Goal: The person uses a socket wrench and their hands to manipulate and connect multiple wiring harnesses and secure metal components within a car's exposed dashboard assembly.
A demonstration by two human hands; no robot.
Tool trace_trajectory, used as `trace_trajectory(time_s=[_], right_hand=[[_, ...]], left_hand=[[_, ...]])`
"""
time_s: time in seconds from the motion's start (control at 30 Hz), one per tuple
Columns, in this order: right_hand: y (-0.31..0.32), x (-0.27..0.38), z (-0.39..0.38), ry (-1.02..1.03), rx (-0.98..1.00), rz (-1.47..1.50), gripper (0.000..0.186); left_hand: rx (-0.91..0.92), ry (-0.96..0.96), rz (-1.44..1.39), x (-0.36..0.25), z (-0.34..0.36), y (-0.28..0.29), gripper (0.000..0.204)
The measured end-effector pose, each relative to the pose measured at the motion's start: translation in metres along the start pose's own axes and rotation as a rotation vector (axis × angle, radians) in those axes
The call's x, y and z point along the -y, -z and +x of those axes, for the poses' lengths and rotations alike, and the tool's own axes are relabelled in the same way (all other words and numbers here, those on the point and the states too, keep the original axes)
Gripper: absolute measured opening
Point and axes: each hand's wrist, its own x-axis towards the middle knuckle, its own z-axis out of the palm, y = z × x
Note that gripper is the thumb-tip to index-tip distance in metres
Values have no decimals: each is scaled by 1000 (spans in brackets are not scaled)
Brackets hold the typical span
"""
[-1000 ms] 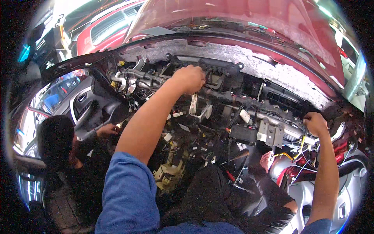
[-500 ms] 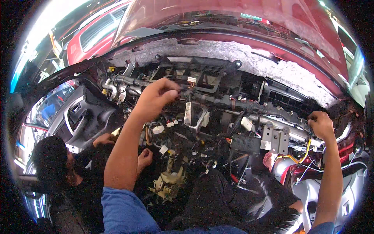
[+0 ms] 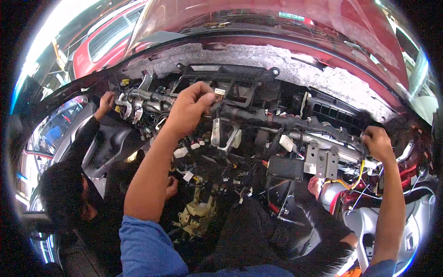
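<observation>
A stripped car dashboard frame spans the view, with a metal crossbeam (image 3: 309,138) and a dark wiring harness (image 3: 286,121) along it. My left hand (image 3: 190,108) is closed in a pinch on the harness near the middle, beside a white connector (image 3: 220,92); its fingertips partly hide what they hold. At the beam's right end, my right hand (image 3: 379,144) curls its fingers round the harness. A dark air vent housing (image 3: 217,76) sits just beyond my left hand. Loose connectors (image 3: 181,152) hang below the beam.
A co-worker (image 3: 69,184) sits at the left, one hand (image 3: 106,102) at the beam's left end. Another person's hand (image 3: 315,184) shows below a metal bracket (image 3: 321,161). A grey box (image 3: 285,168) hangs at centre right. The raised red hood (image 3: 258,18) stands beyond.
The co-worker's arm at the left has reached up to the beam's left end. My view has shifted slightly; both my hands stay at about the same places on the harness.
</observation>
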Motion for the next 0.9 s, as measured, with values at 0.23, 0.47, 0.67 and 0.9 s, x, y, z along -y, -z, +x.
trace_trajectory(time_s=[0.23,0.47,0.67,0.9], right_hand=[[-10,-8,-3,9,-194,35,21],[-3,4,-3,19,-141,49,20],[-2,5,-3,-2,-140,54,19],[-6,-3,-5,26,-157,26,18]], left_hand=[[108,-40,367,-37,10,-8,17],[13,38,66,-48,-11,17,16],[-136,-286,-17,-47,-69,60,25],[-551,-16,-312,-12,-148,66,37]])
